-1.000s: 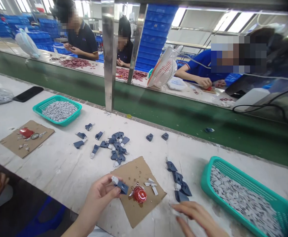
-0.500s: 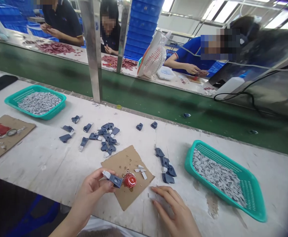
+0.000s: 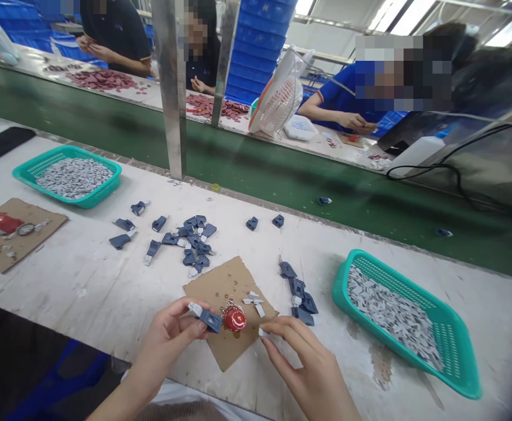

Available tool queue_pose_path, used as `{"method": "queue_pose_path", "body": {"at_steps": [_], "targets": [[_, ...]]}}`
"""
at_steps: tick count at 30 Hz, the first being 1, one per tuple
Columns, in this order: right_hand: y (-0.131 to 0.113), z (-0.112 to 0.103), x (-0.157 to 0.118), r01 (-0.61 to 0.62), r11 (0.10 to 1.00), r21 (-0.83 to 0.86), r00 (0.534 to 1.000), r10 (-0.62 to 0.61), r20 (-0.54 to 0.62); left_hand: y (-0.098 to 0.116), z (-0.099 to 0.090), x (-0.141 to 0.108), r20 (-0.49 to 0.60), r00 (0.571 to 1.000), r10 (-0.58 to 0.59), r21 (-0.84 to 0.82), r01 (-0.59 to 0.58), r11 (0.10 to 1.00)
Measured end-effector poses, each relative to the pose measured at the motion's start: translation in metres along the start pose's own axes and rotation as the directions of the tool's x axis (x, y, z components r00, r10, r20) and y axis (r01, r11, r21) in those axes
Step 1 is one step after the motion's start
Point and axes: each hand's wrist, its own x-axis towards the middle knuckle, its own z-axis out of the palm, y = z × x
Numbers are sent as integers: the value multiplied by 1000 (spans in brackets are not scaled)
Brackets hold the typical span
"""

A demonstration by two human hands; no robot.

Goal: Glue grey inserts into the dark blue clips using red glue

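My left hand (image 3: 177, 328) pinches a dark blue-grey plastic part (image 3: 209, 320) with a light grey piece (image 3: 195, 308) at its upper end. Between thumb and fingers of my right hand (image 3: 303, 358) is a small light grey plastic piece (image 3: 262, 332), mostly covered by the fingertips. A round red pot (image 3: 235, 318) with a wet-looking top sits between the hands on a brown cardboard square (image 3: 224, 354). Several loose grey pieces (image 3: 256, 304) lie on the cardboard beyond my right hand.
Blue-grey parts lie in a cluster (image 3: 194, 240) and a row (image 3: 297, 287). Green baskets of grey pieces stand right (image 3: 339, 286) and left (image 3: 117, 175). Behind runs a green belt (image 3: 256, 166) carrying a few parts; a metal post (image 3: 174, 117) rises before it. Co-workers sit across.
My right hand has lifted slightly and moved left toward the cardboard, with the small grey piece in its fingertips. My left hand keeps its part. Parts on the belt have shifted left.
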Motion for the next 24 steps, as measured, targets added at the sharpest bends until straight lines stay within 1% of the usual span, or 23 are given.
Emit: {"method": "queue_pose_path", "body": {"at_steps": [3, 7, 10, 13, 15, 19, 24], "targets": [[-15, 3, 19, 29, 999, 35, 999, -29, 13, -1, 3, -1, -21, 1000, 10, -27, -10, 1000], [-23, 10, 34, 20, 999, 49, 996, -25, 91, 1, 7, -3, -40, 999, 14, -43, -16, 999], [-23, 11, 36, 2, 998, 58, 990, -10, 140, 2, 8, -3, -39, 999, 22, -53, -24, 998], [-23, 10, 37, -3, 998, 60, 989, -5, 146, 0, 6, -1, -31, 999, 27, -45, -28, 999], [-24, 10, 38, -9, 998, 62, 990, 0, 141, -3, 3, 2, -6, 999, 34, -37, -34, 999], [-25, 9, 40, -26, 997, 73, 984, 13, 176, -11, -3, 7, 56, 997, 47, -25, -46, 999], [-26, 7, 41, -2, 998, 63, 989, -7, 149, -13, -2, 8, 71, 996, 59, -17, -58, 998]]}}
